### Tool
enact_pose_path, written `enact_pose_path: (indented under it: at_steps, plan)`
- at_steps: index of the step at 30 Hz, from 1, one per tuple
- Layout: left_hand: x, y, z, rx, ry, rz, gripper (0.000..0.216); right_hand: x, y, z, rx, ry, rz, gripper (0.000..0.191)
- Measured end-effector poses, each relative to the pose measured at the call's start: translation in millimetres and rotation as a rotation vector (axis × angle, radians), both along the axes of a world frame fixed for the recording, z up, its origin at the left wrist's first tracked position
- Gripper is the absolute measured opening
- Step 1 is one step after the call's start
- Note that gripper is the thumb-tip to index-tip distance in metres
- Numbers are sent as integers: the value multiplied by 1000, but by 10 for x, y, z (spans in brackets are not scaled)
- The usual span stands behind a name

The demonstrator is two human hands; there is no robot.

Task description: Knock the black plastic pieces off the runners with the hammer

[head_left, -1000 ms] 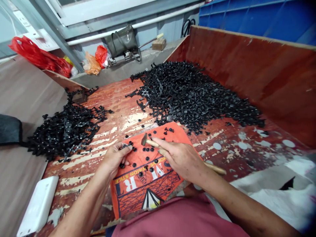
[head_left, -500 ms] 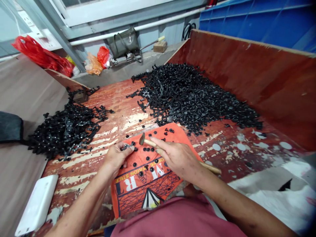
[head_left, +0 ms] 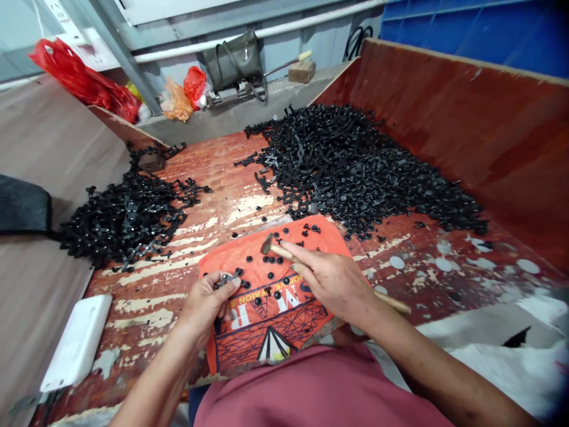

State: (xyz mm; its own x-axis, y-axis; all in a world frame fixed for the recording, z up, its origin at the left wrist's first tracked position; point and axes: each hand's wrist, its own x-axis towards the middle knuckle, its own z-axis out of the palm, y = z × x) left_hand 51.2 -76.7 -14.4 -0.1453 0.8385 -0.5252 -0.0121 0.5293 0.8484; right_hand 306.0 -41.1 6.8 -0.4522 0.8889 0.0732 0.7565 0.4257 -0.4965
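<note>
My left hand [head_left: 208, 302] is over the left part of an orange printed cloth [head_left: 249, 243], pinching a small black linkage piece [head_left: 228, 279] with round ends between thumb and fingers. My right hand [head_left: 340, 287] grips the wooden handle of a small hammer [head_left: 267, 244], index finger stretched along it. The hammer's head is above the cloth, to the right of the piece and apart from it. Several black round-headed studs [head_left: 271, 276] lie scattered on the cloth between and around my hands. My left palm hides part of the piece.
A large heap of black parts [head_left: 338, 160] lies at the back right, and a smaller heap of linked pieces [head_left: 128, 216] at the left. A white power bank-like box [head_left: 77, 341] lies front left. Wooden boards [head_left: 435, 112] wall the right side. A bag [head_left: 233, 62] stands behind.
The view has shifted slightly. My left hand has drawn a little toward my body with the black piece, and the gap between it and the hammer head has widened.
</note>
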Motion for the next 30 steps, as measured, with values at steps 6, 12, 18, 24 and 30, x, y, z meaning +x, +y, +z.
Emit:
enact_pose_path:
  at_steps: [6, 12, 18, 24, 30]
  plan:
    - [3, -19, 8, -3, -42, -6, 36, -41, -66, -19, -10, 39, 22, 45]
    - [19, -13, -37, 4, 24, -5, 38, -48, -59, -55, 1, 72, 29, 45]
    - [22, -3, -50, -14, 104, -45, 40, -119, -148, -34, -45, 107, 112, 45]
    - [0, -16, -23, 31, 90, -98, 42, -201, -267, -61, -78, 21, 159, 45]
    - [-22, -36, -15, 73, 47, -136, 40, -219, -245, -62, -64, 11, 154, 45]
